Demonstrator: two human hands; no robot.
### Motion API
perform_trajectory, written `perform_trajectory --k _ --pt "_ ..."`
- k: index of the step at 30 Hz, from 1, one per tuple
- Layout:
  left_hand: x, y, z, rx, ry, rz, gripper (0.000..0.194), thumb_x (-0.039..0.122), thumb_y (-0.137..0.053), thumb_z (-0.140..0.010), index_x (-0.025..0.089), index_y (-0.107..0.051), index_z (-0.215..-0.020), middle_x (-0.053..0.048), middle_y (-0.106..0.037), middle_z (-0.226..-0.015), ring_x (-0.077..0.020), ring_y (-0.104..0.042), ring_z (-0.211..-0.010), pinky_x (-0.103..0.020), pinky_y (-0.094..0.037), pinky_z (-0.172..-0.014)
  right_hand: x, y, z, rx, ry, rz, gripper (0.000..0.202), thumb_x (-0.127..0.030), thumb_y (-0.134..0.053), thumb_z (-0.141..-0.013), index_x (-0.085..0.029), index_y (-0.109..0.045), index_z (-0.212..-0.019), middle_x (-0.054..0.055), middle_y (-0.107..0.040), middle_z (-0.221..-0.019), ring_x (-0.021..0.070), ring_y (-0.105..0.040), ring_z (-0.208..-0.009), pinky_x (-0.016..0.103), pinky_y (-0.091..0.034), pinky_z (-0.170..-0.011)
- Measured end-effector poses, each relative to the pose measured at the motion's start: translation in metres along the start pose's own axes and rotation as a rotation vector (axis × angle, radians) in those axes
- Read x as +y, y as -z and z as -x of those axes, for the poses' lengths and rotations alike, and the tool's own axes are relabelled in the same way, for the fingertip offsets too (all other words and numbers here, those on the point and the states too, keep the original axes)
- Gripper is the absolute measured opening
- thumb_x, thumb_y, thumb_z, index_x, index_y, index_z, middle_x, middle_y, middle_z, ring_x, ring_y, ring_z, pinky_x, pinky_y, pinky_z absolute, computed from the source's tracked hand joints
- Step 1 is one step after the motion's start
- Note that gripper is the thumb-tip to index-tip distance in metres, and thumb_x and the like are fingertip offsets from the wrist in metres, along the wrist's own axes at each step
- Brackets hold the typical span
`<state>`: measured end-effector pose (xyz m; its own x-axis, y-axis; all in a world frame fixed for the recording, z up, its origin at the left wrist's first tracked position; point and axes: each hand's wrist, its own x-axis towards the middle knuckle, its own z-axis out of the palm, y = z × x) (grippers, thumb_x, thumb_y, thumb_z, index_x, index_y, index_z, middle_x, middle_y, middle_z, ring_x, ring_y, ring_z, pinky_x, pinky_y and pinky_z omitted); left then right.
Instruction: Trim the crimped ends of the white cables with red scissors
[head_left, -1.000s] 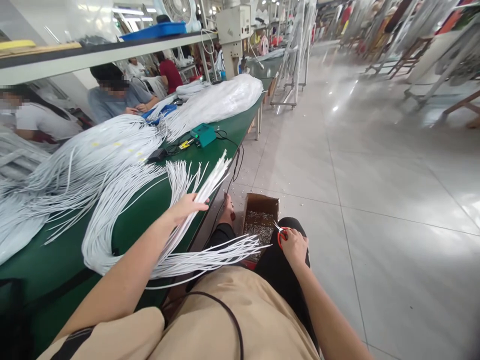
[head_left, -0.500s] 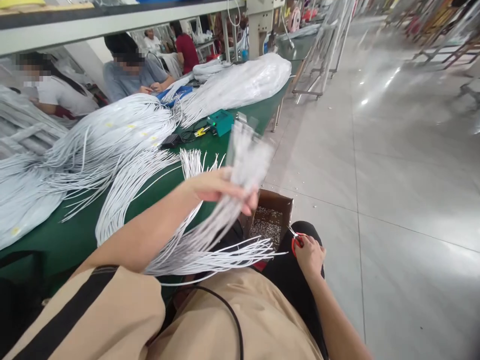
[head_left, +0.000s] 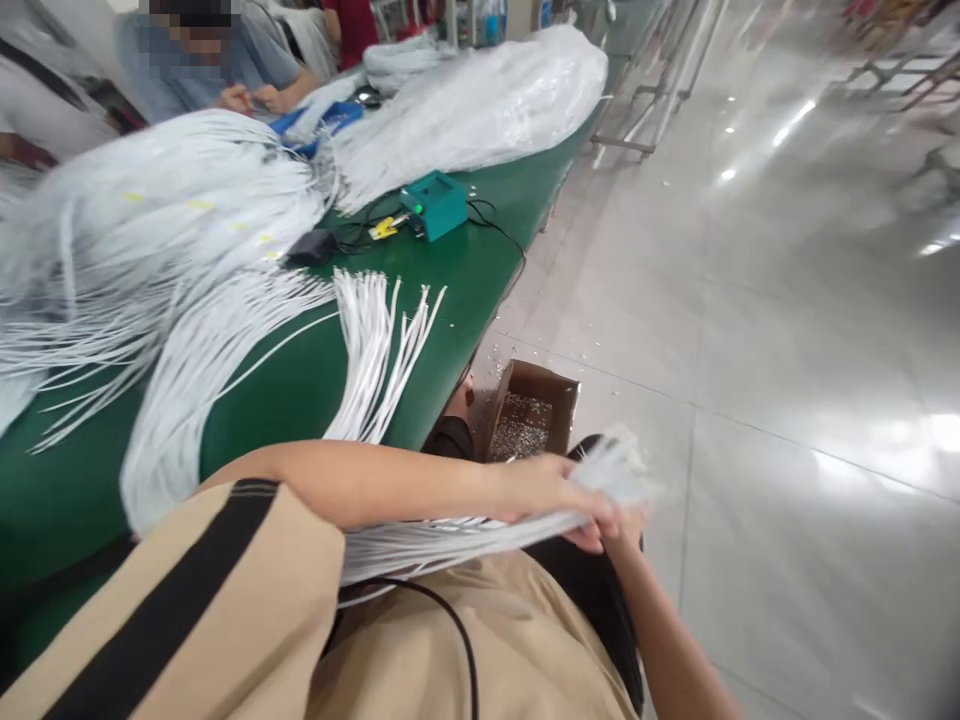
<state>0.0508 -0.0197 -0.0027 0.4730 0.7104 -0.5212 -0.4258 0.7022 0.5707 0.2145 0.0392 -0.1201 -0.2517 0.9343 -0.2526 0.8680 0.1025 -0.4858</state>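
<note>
My left hand (head_left: 551, 490) is closed round a bundle of white cables (head_left: 457, 545), which runs across my lap. The bundle's far end is smeared by motion and points toward the floor on the right. My right hand (head_left: 628, 525) is right beside it, over my knee, close against the bundle. Its fingers are mostly hidden behind the cables and my left hand, and no scissors show in it now. Another bunch of white cables (head_left: 367, 340) lies on the green table (head_left: 262, 430), with its cut ends fanned out.
A cardboard box (head_left: 574, 400) holding small white scraps stands on the floor by my knee. On the table are a teal device (head_left: 435, 205) with leads, a large heap of white cables (head_left: 187, 190) and a plastic-wrapped bundle (head_left: 480, 110). A co-worker (head_left: 217, 60) sits across.
My left hand has brought the cable bundle down and right, to my right hand over my knee. The red-handled scissors seen in my right hand are now out of sight. The view has tilted down.
</note>
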Motion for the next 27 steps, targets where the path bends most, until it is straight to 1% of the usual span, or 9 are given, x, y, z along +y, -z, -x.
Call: perform_trajectory --k 2,5,8,10,12,15,20,24,27 --pt "0.008 0.013 0.007 0.149 -0.07 0.075 0.031 0.033 -0.084 -0.059 0.01 -0.069 -0.072 -0.004 -0.068 -0.069 -0.0074 -0.061 -0.055 -0.022 -0.058 -0.066 -0.008 0.01 -0.008 -0.007 -0.115 -0.086 0.017 -0.03 -0.059 -0.078 -0.015 -0.063 -0.071 0.011 -0.061 -0.077 0.0269 -0.059 -0.085 0.038 -0.044 -0.073" --pt "0.028 0.032 0.013 0.323 -0.102 0.066 0.022 0.024 -0.081 -0.066 0.009 -0.069 -0.078 -0.006 -0.069 -0.072 -0.0093 -0.064 -0.061 -0.022 -0.058 -0.069 -0.031 0.022 -0.014 -0.072 -0.174 -0.314 0.034 -0.045 -0.047 -0.084 -0.016 -0.06 -0.07 0.004 -0.056 -0.065 0.0178 -0.055 -0.066 0.031 -0.043 -0.063" --pt "0.042 0.042 0.015 0.395 -0.089 -0.006 0.022 0.02 -0.081 -0.066 0.009 -0.069 -0.082 -0.005 -0.068 -0.072 -0.0099 -0.064 -0.062 -0.02 -0.056 -0.065 -0.067 0.034 -0.016 -0.091 -0.141 -0.575 0.038 -0.054 -0.047 -0.083 -0.019 -0.057 -0.072 0.0 -0.057 -0.068 0.0113 -0.052 -0.063 0.024 -0.043 -0.063" --pt "0.046 0.043 0.017 0.434 -0.095 -0.067 0.024 0.021 -0.081 -0.067 0.011 -0.068 -0.084 -0.002 -0.066 -0.068 -0.0089 -0.062 -0.058 -0.019 -0.053 -0.059 -0.091 0.044 -0.015 -0.118 -0.028 -0.974 0.034 -0.05 -0.06 -0.076 -0.018 -0.056 -0.068 0.0 -0.056 -0.067 0.0101 -0.05 -0.062 0.024 -0.041 -0.062" --pt "0.046 0.041 0.02 0.458 -0.122 -0.121 0.027 0.022 -0.081 -0.066 0.012 -0.067 -0.087 -0.001 -0.065 -0.067 -0.0087 -0.06 -0.057 -0.02 -0.051 -0.058 -0.107 0.054 -0.01 -0.095 -0.013 -1.154 0.031 -0.046 -0.066 -0.074 -0.017 -0.057 -0.065 -0.002 -0.053 -0.061 0.0089 -0.047 -0.059 0.023 -0.038 -0.06" --pt "0.042 0.041 0.021 0.491 -0.152 -0.171 0.032 0.027 -0.081 -0.065 0.012 -0.067 -0.09 0.001 -0.063 -0.066 -0.0084 -0.058 -0.058 -0.02 -0.048 -0.059 -0.113 0.063 -0.002 -0.08 -0.07 -1.278 0.024 -0.037 -0.066 -0.075 -0.015 -0.061 -0.065 -0.002 -0.054 -0.061 0.0085 -0.047 -0.059 0.023 -0.039 -0.061" --pt "0.038 0.042 0.017 0.485 -0.172 -0.267 0.031 0.027 -0.083 -0.062 0.015 -0.065 -0.084 0.004 -0.057 -0.063 -0.0053 -0.048 -0.053 -0.018 -0.04 -0.054 -0.112 0.066 0.009 -0.071 -0.135 -1.373 0.01 -0.02 -0.059 -0.072 -0.015 -0.068 -0.073 -0.003 -0.054 -0.059 0.009 -0.049 -0.061 0.023 -0.038 -0.06" --pt "0.036 0.036 0.017 0.524 -0.187 -0.327 0.033 0.024 -0.086 -0.055 0.015 -0.063 -0.078 0.003 -0.06 -0.064 -0.0081 -0.051 -0.056 -0.021 -0.04 -0.056 -0.121 0.069 0.015 -0.097 -0.137 -1.362 0.012 -0.019 -0.06 -0.071 -0.015 -0.07 -0.077 -0.004 -0.053 -0.058 0.0089 -0.048 -0.058 0.024 -0.039 -0.059" --pt "0.035 0.033 0.018 0.549 -0.209 -0.347 0.034 0.024 -0.085 -0.056 0.016 -0.059 -0.077 0.004 -0.06 -0.061 -0.0075 -0.049 -0.053 -0.021 -0.038 -0.054 -0.123 0.069 0.018 -0.078 -0.149 -1.372 0.014 -0.023 -0.062 -0.073 -0.015 -0.07 -0.081 -0.005 -0.05 -0.054 0.0077 -0.044 -0.054 0.023 -0.038 -0.056"
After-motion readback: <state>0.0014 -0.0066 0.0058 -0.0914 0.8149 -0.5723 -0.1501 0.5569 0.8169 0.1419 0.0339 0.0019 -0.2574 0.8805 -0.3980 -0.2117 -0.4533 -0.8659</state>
